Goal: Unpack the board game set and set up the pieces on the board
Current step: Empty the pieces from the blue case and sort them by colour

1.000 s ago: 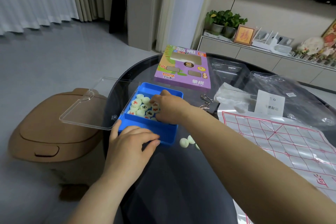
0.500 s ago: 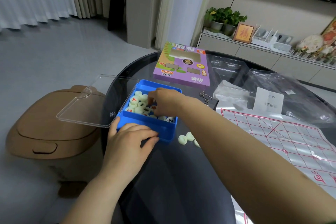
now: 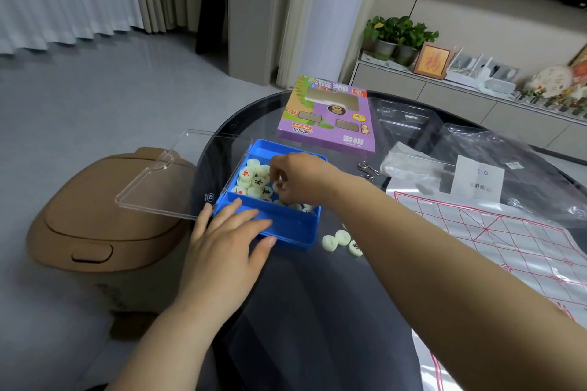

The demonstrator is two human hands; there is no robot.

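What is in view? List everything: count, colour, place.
blue plastic tray: one, blue, left on dark round table.
round cream game pieces: many in tray, three loose to its right.
clear plastic lid: one, left of tray, overhanging table edge.
purple cardboard game box: one, behind tray.
white board sheet with red grid: one, table's right.
clear plastic bags: count unclear, behind sheet.
tan lidded bin: one, floor, left.
left grip: bare hand, flat on tray's near edge.
right grip: bare hand, pinching pieces in tray.

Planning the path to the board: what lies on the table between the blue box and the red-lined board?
Head view: three pale loose pieces on the dark table, with the right forearm crossing above.
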